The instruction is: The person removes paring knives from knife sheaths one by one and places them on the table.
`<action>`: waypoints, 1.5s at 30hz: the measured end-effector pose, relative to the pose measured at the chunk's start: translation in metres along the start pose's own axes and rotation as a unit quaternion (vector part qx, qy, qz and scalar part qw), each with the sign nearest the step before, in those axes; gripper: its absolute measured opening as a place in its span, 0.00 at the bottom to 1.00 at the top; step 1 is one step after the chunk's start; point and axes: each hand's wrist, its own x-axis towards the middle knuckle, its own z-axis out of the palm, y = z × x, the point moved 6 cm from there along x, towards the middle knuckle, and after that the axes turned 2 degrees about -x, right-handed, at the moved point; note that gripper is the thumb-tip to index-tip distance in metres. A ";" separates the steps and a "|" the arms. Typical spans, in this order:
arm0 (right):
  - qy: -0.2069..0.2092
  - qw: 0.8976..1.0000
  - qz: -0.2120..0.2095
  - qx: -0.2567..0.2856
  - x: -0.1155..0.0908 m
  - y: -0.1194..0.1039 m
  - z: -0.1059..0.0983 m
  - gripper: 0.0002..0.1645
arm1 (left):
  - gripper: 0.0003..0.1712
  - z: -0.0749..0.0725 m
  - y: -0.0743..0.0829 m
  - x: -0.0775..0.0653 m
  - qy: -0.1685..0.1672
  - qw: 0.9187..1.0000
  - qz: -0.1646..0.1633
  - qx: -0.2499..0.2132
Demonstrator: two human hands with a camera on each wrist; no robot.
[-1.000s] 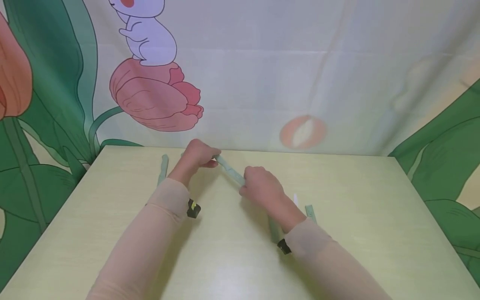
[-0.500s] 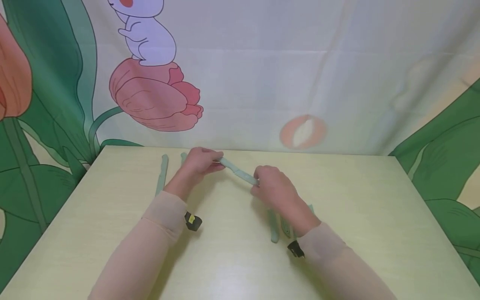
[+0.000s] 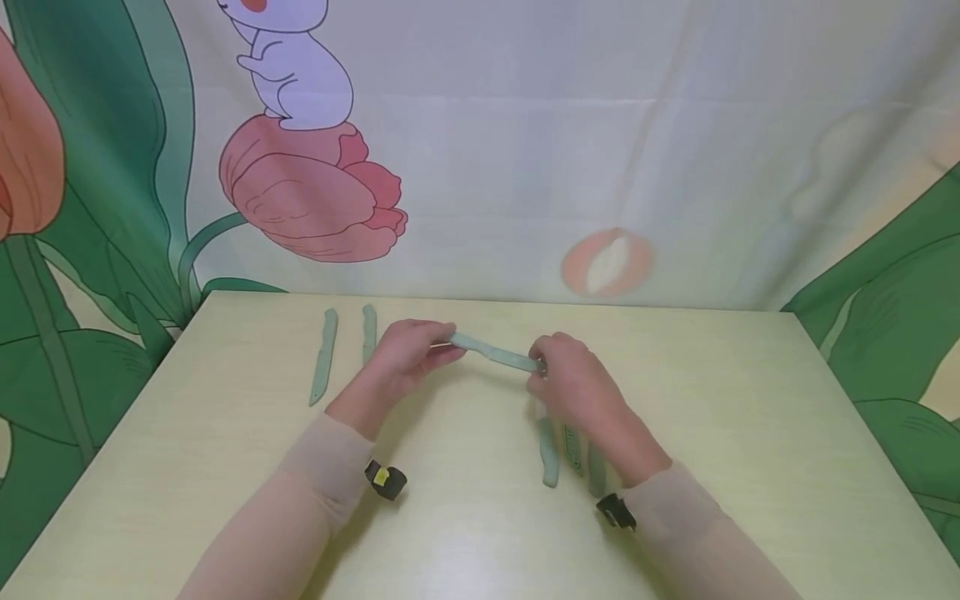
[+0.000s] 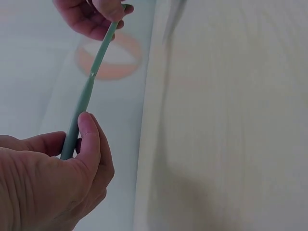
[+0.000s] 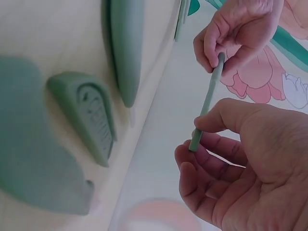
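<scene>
Between my hands, above the table, a slim pale green knife in a matching cover (image 3: 495, 353) spans from left to right. My left hand (image 3: 408, 354) pinches its left end between thumb and fingers. The other end is pinched by my right hand (image 3: 573, 379), its thumb on top in the right wrist view. A narrow step shows partway along the knife (image 4: 85, 91) in the left wrist view. Under my right forearm lie a green handle (image 3: 550, 454) with a whitish part, a green piece with raised lettering (image 5: 86, 115) and another green piece (image 3: 596, 471), partly hidden.
Two more green knives lie at the back left of the table, one whole (image 3: 324, 358) and one partly behind my left hand (image 3: 369, 333). A printed curtain (image 3: 480, 167) hangs right behind the pale table (image 3: 750, 417).
Both hands have moved right and nearer to me, still holding the knife. It has swung to lie more level across the view. The second knife at back left shows more.
</scene>
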 end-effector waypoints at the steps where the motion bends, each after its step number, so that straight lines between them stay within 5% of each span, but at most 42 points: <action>1: 0.002 1.000 0.000 0.000 -0.001 0.001 -0.001 0.17 | 0.26 0.001 -0.001 -0.002 -0.001 1.000 0.001 -0.005; 22: 0.050 0.998 -0.044 0.004 -0.022 0.015 -0.013 0.18 | 0.24 0.013 -0.033 -0.028 -0.015 0.997 -0.008 -0.080; 45: 0.053 0.992 -0.111 -0.008 -0.032 0.021 -0.015 0.14 | 0.25 0.018 -0.041 -0.033 -0.026 0.997 -0.012 -0.071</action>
